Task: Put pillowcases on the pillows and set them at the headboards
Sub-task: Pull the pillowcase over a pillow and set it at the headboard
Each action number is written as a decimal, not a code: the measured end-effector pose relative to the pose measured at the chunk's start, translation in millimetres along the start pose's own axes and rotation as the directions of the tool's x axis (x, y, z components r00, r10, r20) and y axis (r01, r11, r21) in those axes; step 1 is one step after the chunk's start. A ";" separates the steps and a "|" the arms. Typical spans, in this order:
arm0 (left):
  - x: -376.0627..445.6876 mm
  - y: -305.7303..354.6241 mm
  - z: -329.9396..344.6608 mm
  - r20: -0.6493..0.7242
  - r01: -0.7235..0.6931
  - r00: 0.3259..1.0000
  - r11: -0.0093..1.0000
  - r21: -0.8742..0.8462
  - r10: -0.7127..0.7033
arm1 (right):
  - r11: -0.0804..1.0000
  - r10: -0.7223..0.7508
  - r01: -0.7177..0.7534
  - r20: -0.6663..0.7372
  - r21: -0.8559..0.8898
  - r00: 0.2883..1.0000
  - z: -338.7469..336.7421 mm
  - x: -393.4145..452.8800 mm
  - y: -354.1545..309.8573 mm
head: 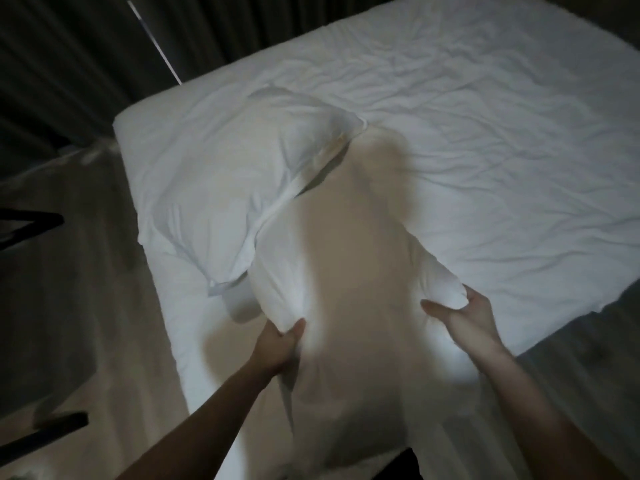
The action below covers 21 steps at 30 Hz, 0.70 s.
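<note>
I hold a white pillow up over the near part of the bed; it is blurred and partly in shadow. My left hand grips its lower left edge, fingers curled into the fabric. On the right side, my right hand grips a bunched corner of the same pillow. Whether this pillow wears a pillowcase I cannot tell. A second white pillow in a pillowcase lies on the left part of the bed, its open end toward the held pillow. No headboard is visible.
The bed has a wrinkled white sheet that stretches away to the right. Dark curtains hang behind the bed at the upper left. Pale floor runs along the left side, with dark furniture parts at the left edge.
</note>
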<state>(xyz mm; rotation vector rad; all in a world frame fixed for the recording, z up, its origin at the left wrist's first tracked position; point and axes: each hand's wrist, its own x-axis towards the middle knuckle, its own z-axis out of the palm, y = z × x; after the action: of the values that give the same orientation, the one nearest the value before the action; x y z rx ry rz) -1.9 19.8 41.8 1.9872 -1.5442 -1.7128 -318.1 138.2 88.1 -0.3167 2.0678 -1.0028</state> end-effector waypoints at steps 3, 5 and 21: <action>-38.2 -21.7 21.0 0.103 0.034 0.994 0.997 0.069 -0.041 | 0.990 -0.135 0.134 -0.003 -0.048 0.991 -39.3 -45.3 -26.2; -68.1 -22.2 38.3 0.256 0.042 0.963 0.983 0.180 -0.088 | 0.964 -0.228 0.231 0.037 -0.135 0.973 -61.4 -72.7 -33.3; -62.9 137.5 9.7 0.423 -0.757 0.551 0.217 0.616 0.719 | 0.734 -0.330 0.517 0.434 -0.441 0.838 -40.6 -169.7 57.8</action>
<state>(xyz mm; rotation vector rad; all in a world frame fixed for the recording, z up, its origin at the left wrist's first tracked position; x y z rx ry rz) -83.7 3.4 168.3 0.8522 -2.8899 -0.6895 -232.0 286.7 153.7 -1.2341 1.9600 -0.5226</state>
